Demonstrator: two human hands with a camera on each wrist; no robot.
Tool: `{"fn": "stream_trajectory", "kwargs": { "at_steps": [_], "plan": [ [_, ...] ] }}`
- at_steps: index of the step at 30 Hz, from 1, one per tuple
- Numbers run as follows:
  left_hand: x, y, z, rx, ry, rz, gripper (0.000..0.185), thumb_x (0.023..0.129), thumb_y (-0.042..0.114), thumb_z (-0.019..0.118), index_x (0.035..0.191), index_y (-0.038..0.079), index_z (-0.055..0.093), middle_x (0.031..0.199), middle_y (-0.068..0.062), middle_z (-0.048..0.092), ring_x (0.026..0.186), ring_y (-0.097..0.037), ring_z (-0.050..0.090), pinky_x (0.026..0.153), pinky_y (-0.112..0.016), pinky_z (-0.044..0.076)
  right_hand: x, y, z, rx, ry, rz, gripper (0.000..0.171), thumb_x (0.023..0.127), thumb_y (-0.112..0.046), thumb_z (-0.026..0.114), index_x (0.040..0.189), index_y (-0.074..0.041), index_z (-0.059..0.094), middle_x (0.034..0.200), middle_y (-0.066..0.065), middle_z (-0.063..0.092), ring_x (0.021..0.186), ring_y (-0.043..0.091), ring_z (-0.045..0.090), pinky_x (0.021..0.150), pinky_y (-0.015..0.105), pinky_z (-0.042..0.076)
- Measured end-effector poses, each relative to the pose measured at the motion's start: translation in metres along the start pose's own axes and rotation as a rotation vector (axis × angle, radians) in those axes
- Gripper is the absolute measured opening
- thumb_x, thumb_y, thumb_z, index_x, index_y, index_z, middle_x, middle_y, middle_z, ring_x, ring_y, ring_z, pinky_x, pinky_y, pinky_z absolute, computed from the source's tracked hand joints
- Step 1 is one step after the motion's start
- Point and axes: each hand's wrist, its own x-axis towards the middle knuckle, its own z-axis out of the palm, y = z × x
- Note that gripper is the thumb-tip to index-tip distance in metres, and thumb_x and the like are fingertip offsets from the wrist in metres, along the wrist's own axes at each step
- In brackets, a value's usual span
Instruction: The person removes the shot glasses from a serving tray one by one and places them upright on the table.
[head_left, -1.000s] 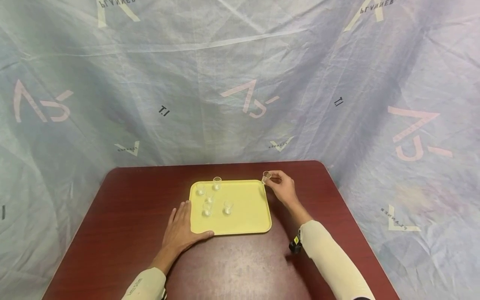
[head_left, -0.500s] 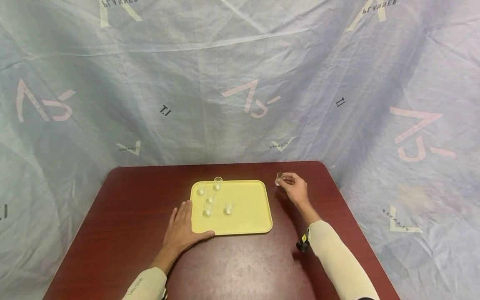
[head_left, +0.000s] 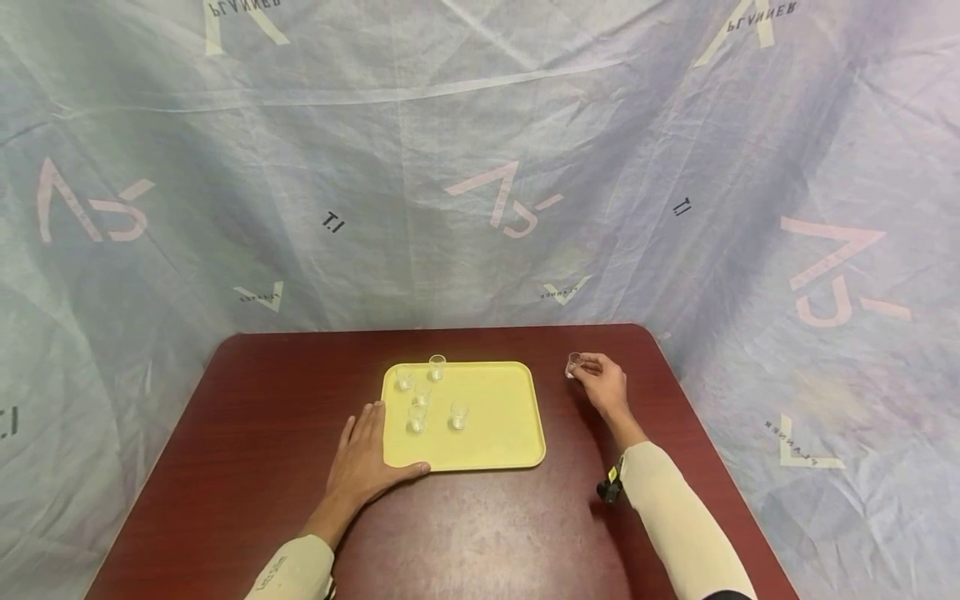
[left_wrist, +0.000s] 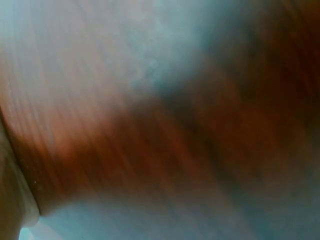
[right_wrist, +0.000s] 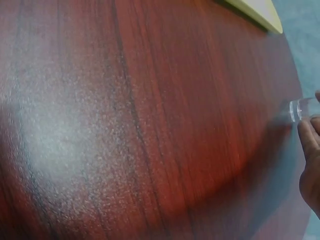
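A person's right hand (head_left: 603,385) pinches a small clear shot glass (head_left: 573,365) by its rim, right of centre in the head view, low over the dark red wood-grain tabletop (head_left: 480,533) and just right of a yellow tray (head_left: 495,433); whether the glass touches the surface cannot be told. The right wrist view catches the same glass (right_wrist: 300,109) at the right edge of the frame, the fingertips (right_wrist: 306,137) curled beside it, with one corner of the tray (right_wrist: 260,11) at the upper right. The left hand (head_left: 360,462) lies flat on the tabletop in the lower middle of the head view, fingers straight and together, its thumb against the tray's near left corner. Five more clear shot glasses (head_left: 423,396) stand upright in a loose cluster on the left half of the tray. A pale printed plastic sheet (head_left: 480,167) hangs behind the tabletop, filling the upper frame. The left wrist view is a blur of red-brown surface.
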Motion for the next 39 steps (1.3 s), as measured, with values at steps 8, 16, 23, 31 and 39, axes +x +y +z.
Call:
{"fn": "stream_trajectory", "kwargs": {
  "at_steps": [8, 16, 23, 31, 39],
  "plan": [
    [0.0, 0.001, 0.0, 0.001, -0.002, -0.006, 0.162, 0.069, 0.106, 0.072, 0.181, 0.004, 0.015, 0.188, -0.02, 0.025, 0.177, -0.038, 0.022, 0.146, -0.059, 0.008, 0.001, 0.005, 0.001, -0.005, -0.001, 0.011, 0.044, 0.103, -0.025, 0.085, 0.141, -0.005, 0.074, 0.141, 0.023, 0.078, 0.133, 0.039, 0.077, 0.116, 0.055, 0.062],
    [0.001, -0.001, 0.003, 0.003, -0.005, -0.005, 0.162, 0.069, 0.106, 0.071, 0.182, 0.004, 0.016, 0.188, -0.019, 0.024, 0.177, -0.037, 0.022, 0.146, -0.058, 0.008, 0.001, 0.008, 0.003, -0.002, 0.003, 0.025, 0.044, 0.101, -0.025, 0.086, 0.138, -0.006, 0.075, 0.139, 0.022, 0.079, 0.132, 0.038, 0.077, 0.116, 0.053, 0.062],
    [0.003, 0.0, 0.001, 0.004, 0.001, 0.002, 0.161, 0.07, 0.106, 0.071, 0.181, 0.004, 0.017, 0.188, -0.019, 0.024, 0.177, -0.037, 0.023, 0.147, -0.058, 0.008, 0.001, 0.007, 0.002, -0.05, 0.002, 0.008, 0.046, 0.098, -0.027, 0.09, 0.137, -0.007, 0.076, 0.138, 0.019, 0.081, 0.129, 0.035, 0.08, 0.105, 0.039, 0.065],
    [0.003, 0.001, -0.002, -0.004, -0.008, -0.002, 0.162, 0.069, 0.106, 0.07, 0.181, 0.003, 0.016, 0.188, -0.021, 0.024, 0.177, -0.038, 0.022, 0.146, -0.059, 0.008, -0.002, 0.005, 0.001, -0.042, -0.02, 0.002, 0.05, 0.098, -0.023, 0.088, 0.142, -0.004, 0.073, 0.14, 0.022, 0.079, 0.131, 0.039, 0.078, 0.116, 0.054, 0.062],
    [0.003, -0.001, -0.001, -0.001, -0.01, -0.005, 0.161, 0.07, 0.108, 0.068, 0.182, 0.004, 0.015, 0.189, -0.019, 0.023, 0.178, -0.037, 0.021, 0.147, -0.057, 0.006, -0.009, 0.006, -0.001, -0.056, -0.015, 0.001, 0.05, 0.097, -0.026, 0.091, 0.14, -0.005, 0.074, 0.138, 0.02, 0.08, 0.129, 0.037, 0.08, 0.098, 0.023, 0.064]
  ]
}}
